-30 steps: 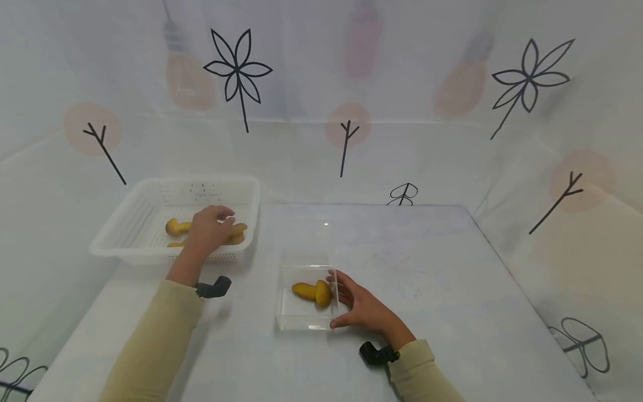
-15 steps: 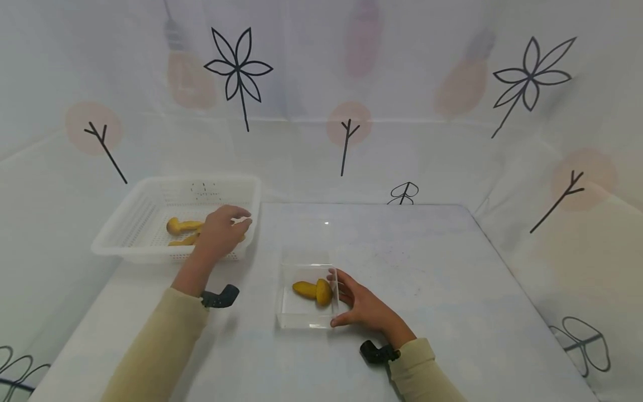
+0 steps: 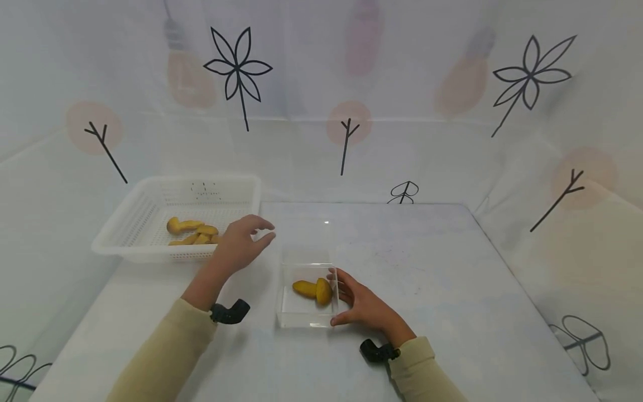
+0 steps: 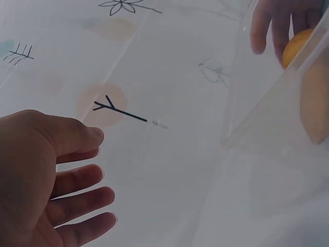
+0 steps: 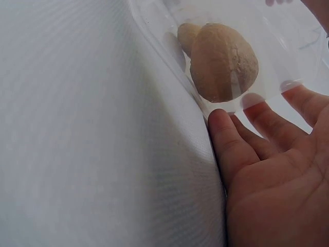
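Note:
My left hand [image 3: 243, 244] is in the air between the white basket [image 3: 145, 252] and the clear plastic box [image 3: 301, 322], its thumb and fingers apart with nothing between them. In the left wrist view the left hand [image 4: 56, 175] is likewise bare. A yellow mushroom [image 3: 305, 289] lies on its side in the box, its cap toward the right wall. My right hand [image 3: 369, 306] rests its fingertips on that wall, thumb near the front corner. In the right wrist view, fingertips [image 5: 254, 101] flatten against the clear wall beside the mushroom cap [image 5: 223, 64].
Several more yellow mushrooms [image 3: 203, 233] lie in the basket at the back left. The box's clear lid [image 3: 306, 240] lies back behind it. A pale table [image 3: 402, 251] is bordered by a printed cloth backdrop [image 3: 301, 162].
My left hand has moved from inside the basket out over its right rim, toward the box, uncovering the mushrooms there. The right hand and the box have stayed in place.

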The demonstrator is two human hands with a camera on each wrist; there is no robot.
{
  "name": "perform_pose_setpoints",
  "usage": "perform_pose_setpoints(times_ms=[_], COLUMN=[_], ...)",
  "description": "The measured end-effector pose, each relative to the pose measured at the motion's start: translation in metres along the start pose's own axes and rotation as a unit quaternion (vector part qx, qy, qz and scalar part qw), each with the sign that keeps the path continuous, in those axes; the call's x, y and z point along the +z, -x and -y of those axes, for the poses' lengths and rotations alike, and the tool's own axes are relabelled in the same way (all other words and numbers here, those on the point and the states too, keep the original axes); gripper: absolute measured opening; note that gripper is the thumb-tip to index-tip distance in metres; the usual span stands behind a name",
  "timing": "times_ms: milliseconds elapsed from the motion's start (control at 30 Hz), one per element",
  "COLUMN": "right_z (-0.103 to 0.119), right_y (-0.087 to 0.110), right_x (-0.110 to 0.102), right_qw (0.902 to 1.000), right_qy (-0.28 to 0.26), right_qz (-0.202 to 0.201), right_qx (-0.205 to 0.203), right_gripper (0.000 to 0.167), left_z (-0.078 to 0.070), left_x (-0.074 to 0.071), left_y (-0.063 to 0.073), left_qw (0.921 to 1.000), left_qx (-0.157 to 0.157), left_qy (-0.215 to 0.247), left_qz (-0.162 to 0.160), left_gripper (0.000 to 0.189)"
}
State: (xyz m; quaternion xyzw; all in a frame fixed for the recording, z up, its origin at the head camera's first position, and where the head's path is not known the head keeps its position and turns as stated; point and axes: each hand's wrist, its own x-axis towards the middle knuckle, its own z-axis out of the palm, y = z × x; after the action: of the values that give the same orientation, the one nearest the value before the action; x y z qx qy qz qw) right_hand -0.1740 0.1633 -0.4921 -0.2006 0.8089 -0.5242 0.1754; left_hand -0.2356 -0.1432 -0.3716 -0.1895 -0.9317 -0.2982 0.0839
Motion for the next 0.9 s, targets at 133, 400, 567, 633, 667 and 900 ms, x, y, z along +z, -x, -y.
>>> perform_pose_setpoints(times_ms=[133,400,567,633,667,900], right_z=[0.001,0.003,0.004,0.004,0.004,0.005], right_y=[0.0,0.001,0.0,0.0,0.0,0.0], right_x=[0.0,-0.001,0.0,0.0,0.0,0.001], right_qw=[1.0,1.0,1.0,1.0,1.0,0.9998], right_qy=[0.001,-0.001,-0.002,-0.004,-0.005,0.002], right_qz=[0.0,-0.002,-0.002,-0.002,-0.003,-0.006], right_qx=[-0.001,0.002,0.007,0.007,0.008,0.016], right_gripper=[0.111,0.112,0.111,0.111,0.111,0.111], left_z=[-0.008,-0.019,-0.022,-0.023,-0.023,-0.027], left_x=[0.007,0.024,0.033,0.037,0.038,0.051], left_y=[0.003,0.011,0.015,0.016,0.017,0.017], left_qw=[0.9999,0.9981,0.9945,0.9914,0.9893,0.9752], left_qx=[0.003,0.028,0.036,0.037,0.039,0.066], left_qy=[0.0,0.026,0.059,0.082,0.093,0.143], left_qz=[0.013,0.048,0.078,0.096,0.105,0.155], left_gripper=[0.025,0.024,0.026,0.026,0.026,0.029])
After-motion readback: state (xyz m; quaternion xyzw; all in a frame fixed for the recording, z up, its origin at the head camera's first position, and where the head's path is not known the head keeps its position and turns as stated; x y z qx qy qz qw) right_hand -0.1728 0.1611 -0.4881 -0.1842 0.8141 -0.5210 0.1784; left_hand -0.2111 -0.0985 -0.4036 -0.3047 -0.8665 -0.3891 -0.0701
